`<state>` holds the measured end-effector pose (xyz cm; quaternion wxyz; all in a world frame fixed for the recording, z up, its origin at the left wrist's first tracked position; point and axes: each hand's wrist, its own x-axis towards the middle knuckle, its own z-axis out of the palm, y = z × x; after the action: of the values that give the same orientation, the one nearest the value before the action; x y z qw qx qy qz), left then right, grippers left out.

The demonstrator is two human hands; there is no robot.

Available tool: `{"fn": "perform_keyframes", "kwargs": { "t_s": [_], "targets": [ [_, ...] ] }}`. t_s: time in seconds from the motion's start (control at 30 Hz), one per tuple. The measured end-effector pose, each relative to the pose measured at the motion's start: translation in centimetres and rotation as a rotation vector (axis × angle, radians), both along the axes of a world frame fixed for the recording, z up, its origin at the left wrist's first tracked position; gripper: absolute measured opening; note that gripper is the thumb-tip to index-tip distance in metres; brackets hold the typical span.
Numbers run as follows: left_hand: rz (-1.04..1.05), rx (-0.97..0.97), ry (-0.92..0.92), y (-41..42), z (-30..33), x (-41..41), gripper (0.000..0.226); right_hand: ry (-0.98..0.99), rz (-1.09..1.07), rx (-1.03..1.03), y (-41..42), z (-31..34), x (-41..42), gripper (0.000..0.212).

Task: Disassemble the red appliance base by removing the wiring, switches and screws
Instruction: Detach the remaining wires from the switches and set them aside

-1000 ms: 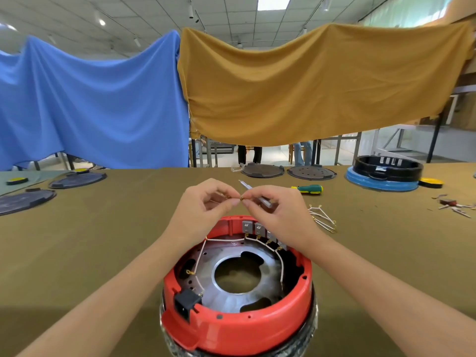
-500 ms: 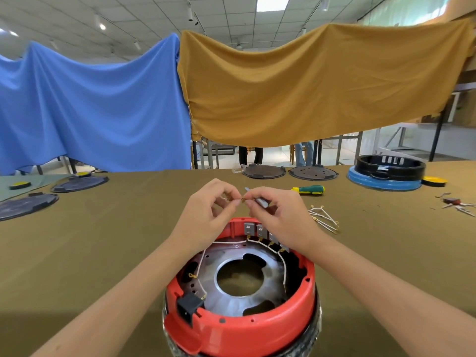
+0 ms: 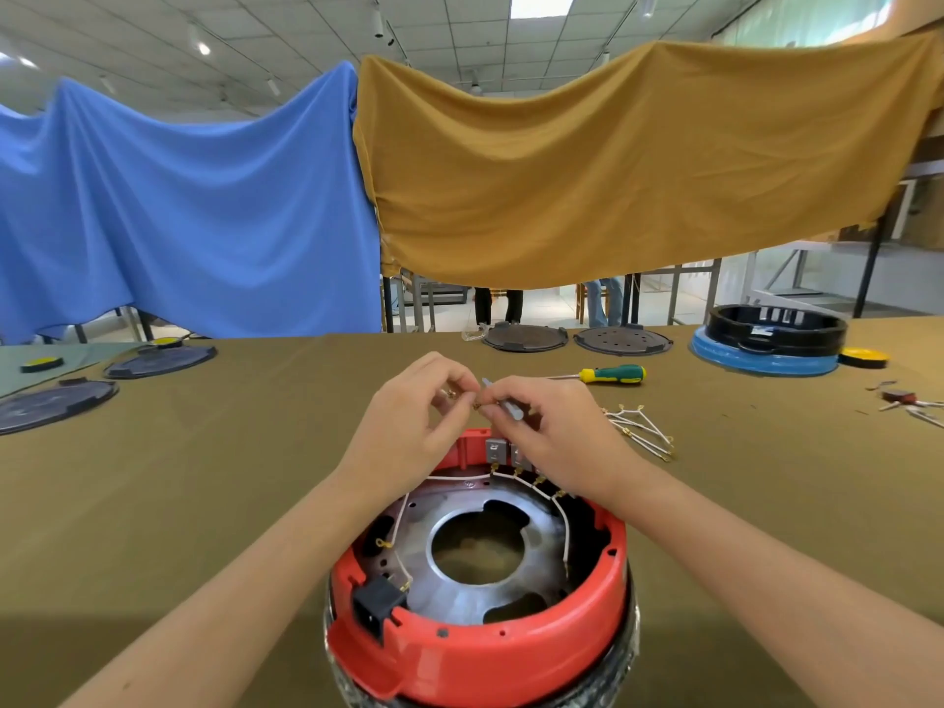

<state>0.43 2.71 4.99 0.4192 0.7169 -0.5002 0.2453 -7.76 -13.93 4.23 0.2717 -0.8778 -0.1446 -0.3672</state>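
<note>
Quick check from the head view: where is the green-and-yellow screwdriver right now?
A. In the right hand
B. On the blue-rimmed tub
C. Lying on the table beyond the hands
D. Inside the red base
C. The screwdriver lies flat on the table, beyond the right hand.

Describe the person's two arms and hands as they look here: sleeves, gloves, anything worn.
Both forearms are bare from the bottom edge of the view up to the wrists; no sleeve shows. The left hand and the right hand wear no gloves. No watch, ring, bracelet or marking is visible on either.
</note>
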Motion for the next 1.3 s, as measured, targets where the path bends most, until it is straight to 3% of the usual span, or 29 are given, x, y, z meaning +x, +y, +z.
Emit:
{"fn": "perform_keyframes", "kwargs": {
  "t_s": [0.2, 0.5, 1.3],
  "targets": [
    [-0.068, -0.050, 0.069, 0.01, -0.17, -0.18, 0.016, 0.005, -0.041, 0.036, -0.23, 0.11, 0.05, 0.013],
    [-0.004, -0.005, -0.013, 0.13, -0.09, -0.25, 0.017, 0.021, -0.048, -0.013, 0.11, 0.28, -0.36, 0.015],
    [0.036, 0.035, 0.060, -0.12, -0.18, -0.09, 0.009, 0.058, -0.038, -0.015, 0.03, 0.13, 0.03, 0.011]
  ]
}}
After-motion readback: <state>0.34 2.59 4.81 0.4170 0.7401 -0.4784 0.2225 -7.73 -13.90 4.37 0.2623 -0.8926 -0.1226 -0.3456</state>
